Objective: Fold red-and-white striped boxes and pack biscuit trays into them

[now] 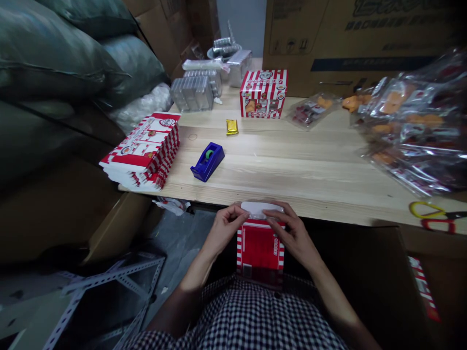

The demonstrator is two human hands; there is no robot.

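Close to my body, below the table's front edge, I hold a red box (pixel 260 247) with red and white striped sides and a white flap at its top. My left hand (pixel 229 224) pinches the flap's left corner between thumb and fingers. On the other side, my right hand (pixel 290 228) grips the top right of the box, fingers behind and thumb in front. Beyond my hands, a blue tape dispenser (pixel 207 162) with a green core stands on the table. A small gold packet (pixel 231 127) lies farther back.
Flat striped cartons (pixel 144 146) are stacked at left. An assembled striped box (pixel 263 94) and clear plastic cases (pixel 193 92) stand at the back. Bagged toy pieces (pixel 412 126) pile up at right, near yellow and red scissors (pixel 434 214). Large sacks (pixel 54 63) line the left.
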